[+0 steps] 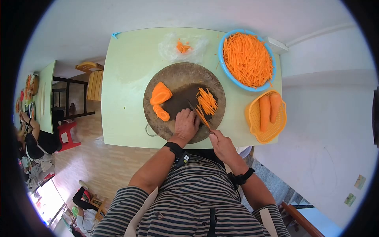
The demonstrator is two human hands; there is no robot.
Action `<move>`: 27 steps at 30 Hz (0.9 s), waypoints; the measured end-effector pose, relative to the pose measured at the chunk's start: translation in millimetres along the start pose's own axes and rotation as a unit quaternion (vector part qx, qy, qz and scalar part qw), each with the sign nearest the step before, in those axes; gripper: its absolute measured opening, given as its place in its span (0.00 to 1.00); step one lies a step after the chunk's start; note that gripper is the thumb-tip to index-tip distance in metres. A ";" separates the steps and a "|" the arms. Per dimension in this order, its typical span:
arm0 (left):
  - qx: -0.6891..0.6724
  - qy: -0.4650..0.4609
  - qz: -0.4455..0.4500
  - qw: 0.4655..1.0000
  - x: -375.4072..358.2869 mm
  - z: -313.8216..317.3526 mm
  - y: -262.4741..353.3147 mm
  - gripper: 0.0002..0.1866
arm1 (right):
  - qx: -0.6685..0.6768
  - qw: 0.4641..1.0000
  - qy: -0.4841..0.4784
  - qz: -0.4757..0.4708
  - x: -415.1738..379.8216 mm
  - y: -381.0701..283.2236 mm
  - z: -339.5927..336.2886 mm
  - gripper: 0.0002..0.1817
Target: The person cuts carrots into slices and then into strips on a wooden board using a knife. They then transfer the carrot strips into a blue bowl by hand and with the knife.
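On the round wooden chopping board [183, 71], my left hand [186, 123] has its fingers bent and pressed together over carrot pieces that it mostly hides. My right hand [224, 148] is closed round the handle of a kitchen knife [192, 106], whose blade slants along my left fingertips. Orange slivers lie against the blade. Right of it is a small heap of carrot strips [207, 102]. Thin carrot slices [161, 94] overlap on the board's left side, with a smaller group of slices [161, 113] just below.
A blue basin [221, 65] full of carrot strips stands at the back right. Nearer, a yellow basket [252, 127] holds two whole carrots [265, 113]. Behind the board lies a clear plastic bag [166, 46] with orange scraps. Other people sit at the far left, by a red stool [68, 136].
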State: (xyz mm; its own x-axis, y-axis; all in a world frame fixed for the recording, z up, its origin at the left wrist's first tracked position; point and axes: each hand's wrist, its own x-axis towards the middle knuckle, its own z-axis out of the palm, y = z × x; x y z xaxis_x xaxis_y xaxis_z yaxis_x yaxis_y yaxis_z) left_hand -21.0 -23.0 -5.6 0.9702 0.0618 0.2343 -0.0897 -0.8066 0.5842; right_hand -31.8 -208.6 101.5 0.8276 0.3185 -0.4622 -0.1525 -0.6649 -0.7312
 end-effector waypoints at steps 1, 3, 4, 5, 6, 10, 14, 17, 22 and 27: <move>0.000 -0.003 0.001 1.000 0.3 -0.5 -0.2 0.09 | -0.013 1.000 -0.003 -0.001 1.8 -1.5 0.9 0.20; 0.002 0.001 0.001 1.000 1.0 -0.9 0.8 0.09 | -0.015 1.000 -0.003 0.001 13.3 -2.6 4.3 0.20; 0.002 0.005 0.001 1.000 1.3 -1.2 1.8 0.09 | -0.017 1.000 -0.002 0.005 19.6 -3.7 5.4 0.21; 0.003 0.004 0.004 1.000 1.2 0.0 1.6 0.09 | -0.015 1.000 0.001 0.005 26.8 -5.1 5.8 0.21; -0.001 0.006 0.004 1.000 1.4 1.7 0.5 0.09 | 0.010 1.000 0.004 0.006 34.9 -7.8 5.7 0.21; -0.024 0.014 0.008 1.000 1.4 3.4 -0.6 0.08 | 0.089 0.994 0.028 0.064 41.1 -5.1 4.1 0.21; -0.022 0.027 -0.001 0.999 0.3 5.5 1.4 0.08 | 0.068 0.997 0.000 0.046 18.8 -1.3 -5.1 0.22; -0.016 0.016 -0.009 1.000 -2.2 3.8 -2.2 0.10 | 0.045 0.998 -0.028 0.034 7.5 4.5 -2.3 0.21; -0.005 -0.018 -0.018 1.000 -2.0 3.2 -0.8 0.13 | -0.003 1.000 0.002 -0.015 1.8 9.2 4.4 0.22; -0.005 -0.018 -0.013 1.000 -1.6 2.2 -1.4 0.15 | 0.016 1.000 -0.016 0.010 -0.5 0.0 1.0 0.22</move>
State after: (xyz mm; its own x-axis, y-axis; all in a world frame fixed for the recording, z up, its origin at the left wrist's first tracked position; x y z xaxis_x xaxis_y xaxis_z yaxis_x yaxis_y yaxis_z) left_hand -21.9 -23.3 -8.5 0.9797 0.0611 0.1907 -0.0664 -0.7992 0.5974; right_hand -32.8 -208.1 101.3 0.8072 0.3265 -0.4918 -0.1861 -0.6499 -0.7369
